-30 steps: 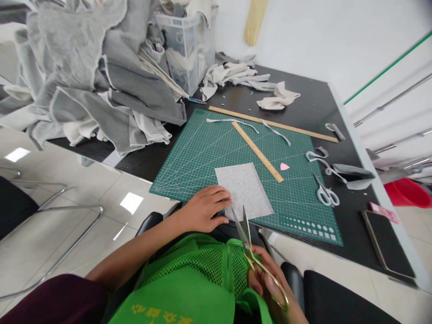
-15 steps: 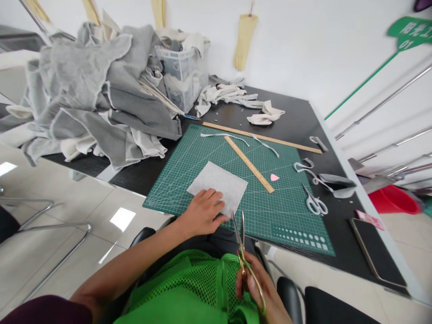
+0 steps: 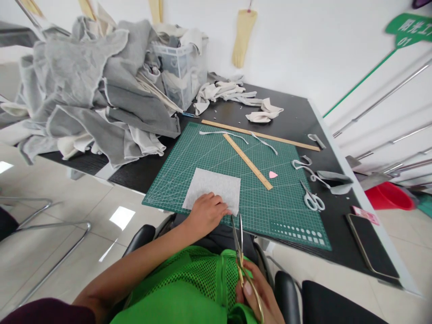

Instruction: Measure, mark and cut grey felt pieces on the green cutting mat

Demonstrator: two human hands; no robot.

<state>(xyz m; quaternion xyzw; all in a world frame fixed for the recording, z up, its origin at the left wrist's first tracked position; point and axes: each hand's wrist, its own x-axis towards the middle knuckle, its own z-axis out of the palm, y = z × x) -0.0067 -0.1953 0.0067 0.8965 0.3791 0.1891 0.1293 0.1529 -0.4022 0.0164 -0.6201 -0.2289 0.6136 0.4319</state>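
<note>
A light grey, four-sided piece of cloth (image 3: 216, 182) lies on the green cutting mat (image 3: 199, 148) near its front edge. My left hand (image 3: 207, 213) is closed on the cloth's near edge, fingers on top; its thumb is mostly hidden. In my right hand (image 3: 258, 292) is a pair of gold-handled scissors (image 3: 239, 252), held in front of the green mesh vest (image 3: 189, 279). The blades point away from me, slightly parted, with their tips by the cloth's near right corner. I cannot tell whether they touch it.
On the mat lie a short wooden ruler (image 3: 248, 161), a pink chalk piece (image 3: 273, 174) and white-handled scissors (image 3: 313, 200). A long wooden ruler (image 3: 259, 135) runs along the back. Grey cloth (image 3: 81, 81) is heaped left, beside a clear bin (image 3: 178, 72). A phone (image 3: 371, 245) lies right.
The cloth has turned, so its near edge now runs almost level along the mat's front. My left hand has turned with it and moved slightly. The scissors stay close to the corner.
</note>
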